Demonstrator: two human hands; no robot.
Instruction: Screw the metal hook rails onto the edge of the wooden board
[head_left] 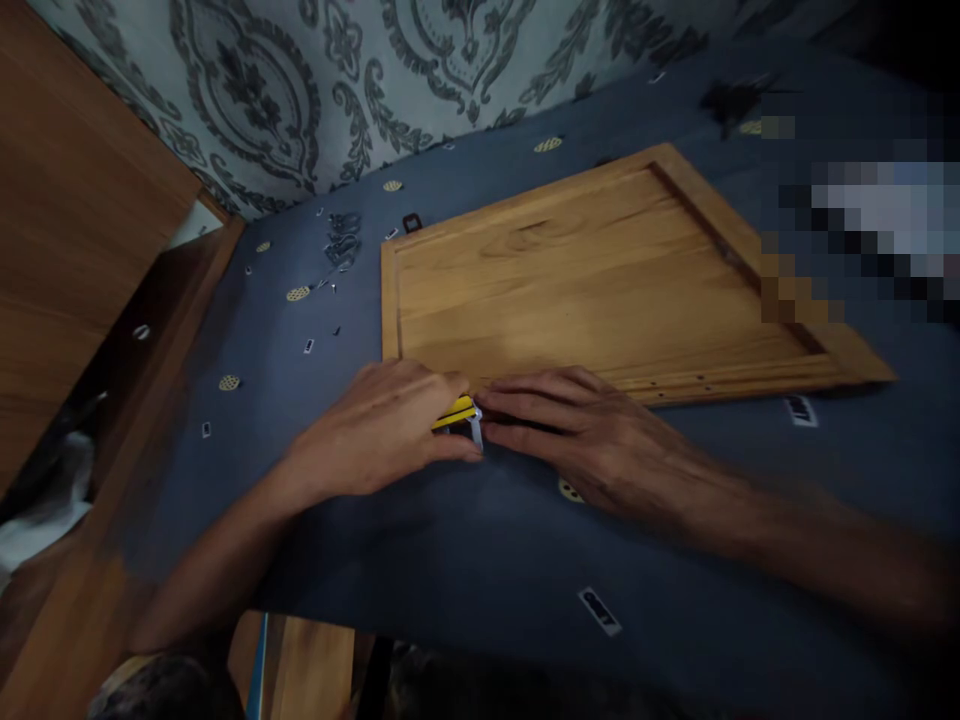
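Left fingers: the bare left hand [379, 425] is curled, thumb below and fingers above, around a small yellow-and-black tool with a pale metal end [454, 410].
Right fingers: the bare right hand [589, 425] has its fingers stretched forward and close together, tips just beside the metal end; whether they pinch anything, I cannot tell.
Yellow tool: between the two hands, at the near edge of the wooden panel, most of its body hidden by the left hand.
Wooden panel: a flat, honey-brown, framed wooden panel [555, 290] lying just beyond both hands, with small dark holes along its near edge.
Beside the panel: a small dark-brown piece with an opening [412, 222] near its far left corner; farther left, a cluster of small dark metal-looking pieces [343, 242].
Under it all: a blue-grey cloth printed with yellow ovals and small labels [480, 570].
Edges: a grey-and-white ornamental wall covering [360, 60] behind; brown wooden furniture [82, 170] at left.
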